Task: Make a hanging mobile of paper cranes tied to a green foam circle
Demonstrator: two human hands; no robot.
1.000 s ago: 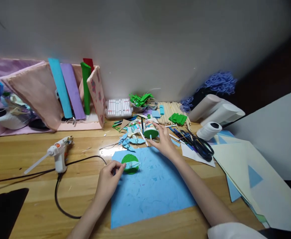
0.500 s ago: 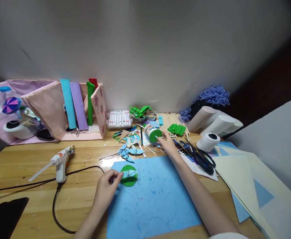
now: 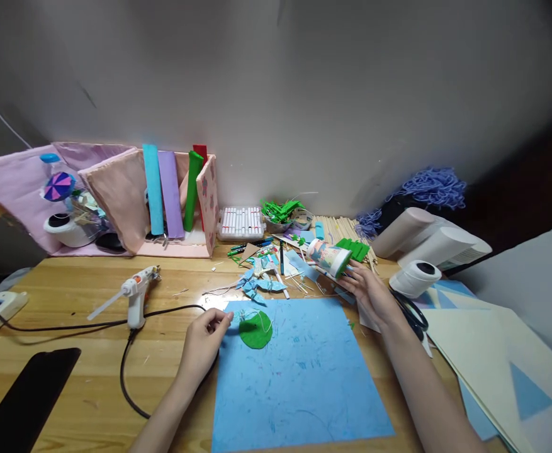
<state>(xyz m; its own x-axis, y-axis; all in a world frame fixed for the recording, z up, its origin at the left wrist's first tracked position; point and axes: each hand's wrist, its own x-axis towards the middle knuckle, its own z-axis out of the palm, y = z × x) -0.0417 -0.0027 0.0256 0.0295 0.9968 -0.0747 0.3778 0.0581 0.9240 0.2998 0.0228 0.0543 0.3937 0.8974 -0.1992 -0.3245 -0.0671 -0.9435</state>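
My left hand (image 3: 204, 343) rests at the left edge of a blue paper sheet (image 3: 299, 377), its fingertips pinching the edge of a green paper disc (image 3: 255, 330) with a small pale blue bow on it. My right hand (image 3: 367, 286) holds a patterned cylinder with a green end (image 3: 330, 257), lifted and tilted above the clutter at the sheet's far right corner.
A hot glue gun (image 3: 134, 294) with a black cable stands to the left. Pink fabric organiser with paper rolls (image 3: 172, 195), a marker box (image 3: 242, 223), wooden sticks (image 3: 337, 226), scissors (image 3: 415, 314), white rolls (image 3: 417, 277) and cream sheets (image 3: 488, 358) ring the desk.
My right hand picked the patterned cylinder up from the clutter and carried it to the right, tilted. My left hand stayed at the green disc. The view shifted.
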